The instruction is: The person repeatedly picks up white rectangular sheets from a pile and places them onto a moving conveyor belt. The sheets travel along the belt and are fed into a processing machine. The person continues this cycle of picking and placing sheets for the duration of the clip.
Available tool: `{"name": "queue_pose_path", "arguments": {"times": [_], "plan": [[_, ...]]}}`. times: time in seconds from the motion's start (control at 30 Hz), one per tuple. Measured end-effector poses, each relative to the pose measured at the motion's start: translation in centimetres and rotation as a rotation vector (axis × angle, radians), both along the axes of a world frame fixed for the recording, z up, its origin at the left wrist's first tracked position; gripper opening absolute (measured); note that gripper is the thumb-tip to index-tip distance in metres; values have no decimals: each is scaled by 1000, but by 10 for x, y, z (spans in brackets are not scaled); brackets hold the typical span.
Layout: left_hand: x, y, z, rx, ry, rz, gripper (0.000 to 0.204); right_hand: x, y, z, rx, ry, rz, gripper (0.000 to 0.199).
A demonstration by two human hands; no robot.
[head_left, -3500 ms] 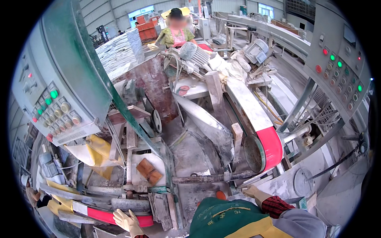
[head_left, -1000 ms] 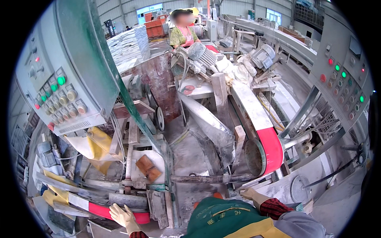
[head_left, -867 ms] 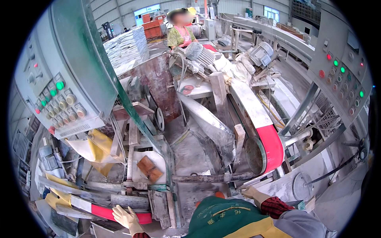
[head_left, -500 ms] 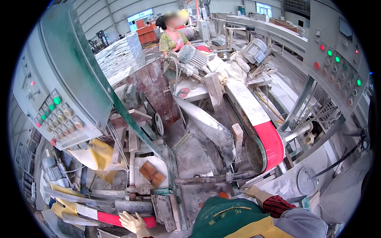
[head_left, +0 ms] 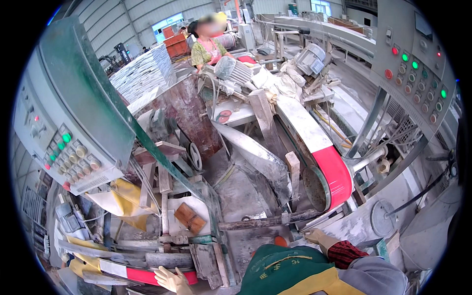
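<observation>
one orange bin [head_left: 178,47], contents unclear | left hand [head_left: 173,281]: fingers spread, at red belt [head_left: 141,276] | right hand [head_left: 321,240]: can't tell fingers

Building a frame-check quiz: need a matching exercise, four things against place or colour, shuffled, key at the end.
1. left gloved hand
2. right gloved hand
3. flat block
4. pale slab stack

A. brown, on a pale panel
B. at the red section of the lower-left belt
C. background, left of the co-worker
D. beside the green apron

Pairs: 1-B, 2-D, 3-A, 4-C
</observation>
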State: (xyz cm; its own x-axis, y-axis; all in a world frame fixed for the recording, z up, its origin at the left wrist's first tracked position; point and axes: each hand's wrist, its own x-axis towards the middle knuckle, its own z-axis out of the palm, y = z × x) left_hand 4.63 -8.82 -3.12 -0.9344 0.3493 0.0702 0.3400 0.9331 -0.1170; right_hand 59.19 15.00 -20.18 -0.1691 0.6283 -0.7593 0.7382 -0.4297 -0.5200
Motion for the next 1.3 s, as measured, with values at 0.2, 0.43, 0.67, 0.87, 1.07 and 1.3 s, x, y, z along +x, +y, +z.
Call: {"name": "queue_pose_path", "arguments": {"times": [0.2, 0.43, 0.67, 0.87, 1.07, 1.3], "plan": [[5, 2, -2, 1, 1, -2, 85, 1, -1, -14, -5, 37, -34, 54], [14, 7, -1, 16, 6, 11, 87, 5, 0, -34, 56, 9, 46, 56], [18, 9, -4, 28, -16, 29, 85, 4, 0, -25, 41, -29, 57, 58], [27, 10, 2, 41, 8, -12, 83, 2, -1, -27, -3, -8, -8, 59], [8, 3, 11, 199, 342, -277, 66, 16, 1, -47, 58, 20, 28, 55], [-65, -13, 28, 87, 355, -161, 67, 26, 22, -59, 189, -262, 198, 51]]}}
